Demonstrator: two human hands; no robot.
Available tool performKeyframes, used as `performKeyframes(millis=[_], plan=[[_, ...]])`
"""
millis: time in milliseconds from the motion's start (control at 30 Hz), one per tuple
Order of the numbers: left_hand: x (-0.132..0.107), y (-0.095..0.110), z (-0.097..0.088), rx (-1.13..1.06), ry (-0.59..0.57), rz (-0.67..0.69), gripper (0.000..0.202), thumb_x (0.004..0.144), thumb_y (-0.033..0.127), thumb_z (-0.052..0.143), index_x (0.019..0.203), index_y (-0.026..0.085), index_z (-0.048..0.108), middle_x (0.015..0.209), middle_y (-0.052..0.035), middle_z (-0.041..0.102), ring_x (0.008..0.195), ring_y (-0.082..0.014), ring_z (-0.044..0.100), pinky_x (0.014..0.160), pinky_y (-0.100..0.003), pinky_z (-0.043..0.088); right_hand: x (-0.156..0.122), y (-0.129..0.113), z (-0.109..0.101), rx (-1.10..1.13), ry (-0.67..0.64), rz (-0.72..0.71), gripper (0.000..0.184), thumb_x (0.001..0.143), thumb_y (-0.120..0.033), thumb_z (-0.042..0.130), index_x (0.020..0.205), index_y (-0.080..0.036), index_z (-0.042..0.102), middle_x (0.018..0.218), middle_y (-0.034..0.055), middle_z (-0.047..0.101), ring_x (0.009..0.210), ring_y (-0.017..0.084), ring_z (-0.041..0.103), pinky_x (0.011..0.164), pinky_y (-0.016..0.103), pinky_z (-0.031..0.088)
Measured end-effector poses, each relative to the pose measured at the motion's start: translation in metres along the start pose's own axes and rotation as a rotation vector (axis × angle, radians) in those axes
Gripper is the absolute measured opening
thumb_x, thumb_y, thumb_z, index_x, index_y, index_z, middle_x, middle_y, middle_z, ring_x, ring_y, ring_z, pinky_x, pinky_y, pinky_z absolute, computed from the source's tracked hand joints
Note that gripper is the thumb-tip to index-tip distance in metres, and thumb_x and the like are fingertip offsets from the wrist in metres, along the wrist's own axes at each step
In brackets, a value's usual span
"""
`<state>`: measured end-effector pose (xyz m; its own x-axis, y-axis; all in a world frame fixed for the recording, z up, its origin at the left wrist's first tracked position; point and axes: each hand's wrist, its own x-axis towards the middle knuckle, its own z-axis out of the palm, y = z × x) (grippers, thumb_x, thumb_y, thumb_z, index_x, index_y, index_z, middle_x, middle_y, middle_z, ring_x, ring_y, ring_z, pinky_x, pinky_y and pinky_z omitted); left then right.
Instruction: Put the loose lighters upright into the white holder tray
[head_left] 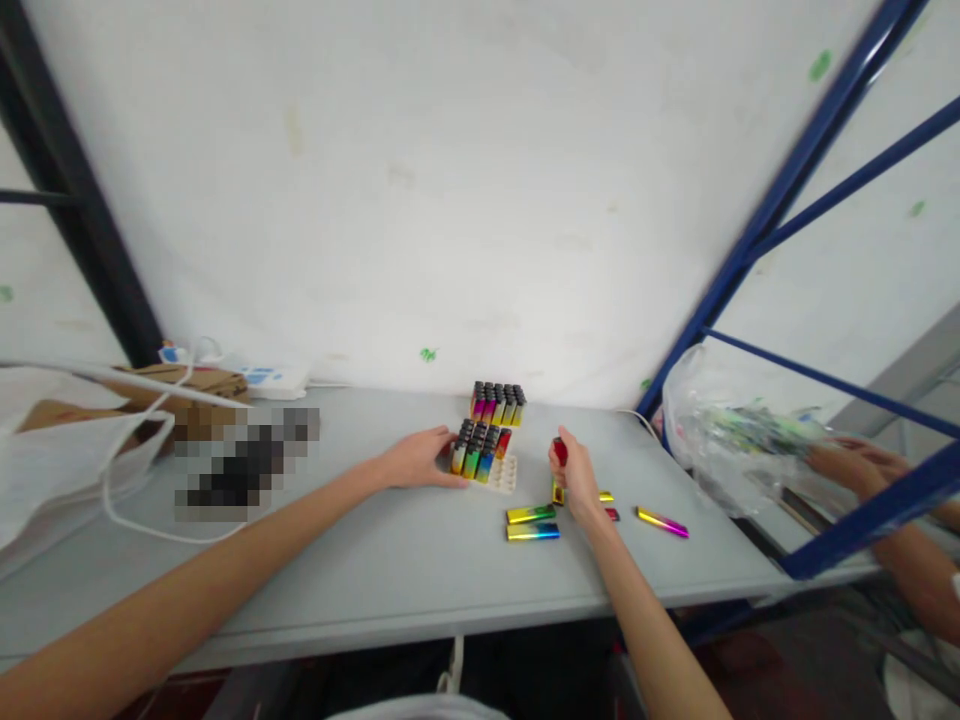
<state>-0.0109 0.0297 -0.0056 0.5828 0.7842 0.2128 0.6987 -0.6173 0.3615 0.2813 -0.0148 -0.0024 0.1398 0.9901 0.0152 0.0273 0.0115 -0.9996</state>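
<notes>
A white tray (504,476) with round holes stands on the table, its left part filled with upright lighters (472,452) in silver, green and blue. One red lighter (503,443) leans at their right side. My left hand (421,458) grips the tray's left end, thumb along the front and fingers behind. To the right of the tray, my right hand (576,474) is closed on a red lighter (560,451), held upright just above the table. Near it lie a yellow-green lighter (530,514) and a yellow-blue lighter (532,533); several others are partly hidden by that hand.
Behind the tray stands another block of upright lighters (498,404). A yellow-pink lighter (663,522) lies farther right. White bags (67,450), a cardboard box (202,385) and a cable are at left. A blue frame (750,240) borders the right, where another person's hands (855,460) touch a plastic bag (694,430).
</notes>
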Motion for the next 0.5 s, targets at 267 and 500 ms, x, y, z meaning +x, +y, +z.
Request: performKeyframes(millis=[267,500], plan=[[-0.005,0.001,0.008,0.091,0.016,0.000,0.070,0.077,0.082,0.059,0.107,0.019,0.064,0.102,-0.0073,0.064,0.090,-0.0268,0.064,0.078,-0.034,0.048,-0.002,-0.014,0.012,0.099,-0.026,0.117,0.041,0.090,-0.046,0.038,0.057,-0.024,0.033,0.044,-0.0092,0.021,0.038,0.007,0.011,0.037,0.021,0.007],[-0.007,0.005,0.008,0.090,0.030,0.010,0.067,0.080,0.080,0.058,0.106,0.018,0.064,0.099,-0.0071,0.062,0.088,-0.0261,0.063,0.077,-0.033,0.048,0.001,-0.011,0.014,0.039,0.007,0.065,0.041,0.091,-0.045,0.038,0.057,-0.024,0.033,0.044,-0.0084,0.023,0.038,0.007,0.012,0.038,0.022,0.009]])
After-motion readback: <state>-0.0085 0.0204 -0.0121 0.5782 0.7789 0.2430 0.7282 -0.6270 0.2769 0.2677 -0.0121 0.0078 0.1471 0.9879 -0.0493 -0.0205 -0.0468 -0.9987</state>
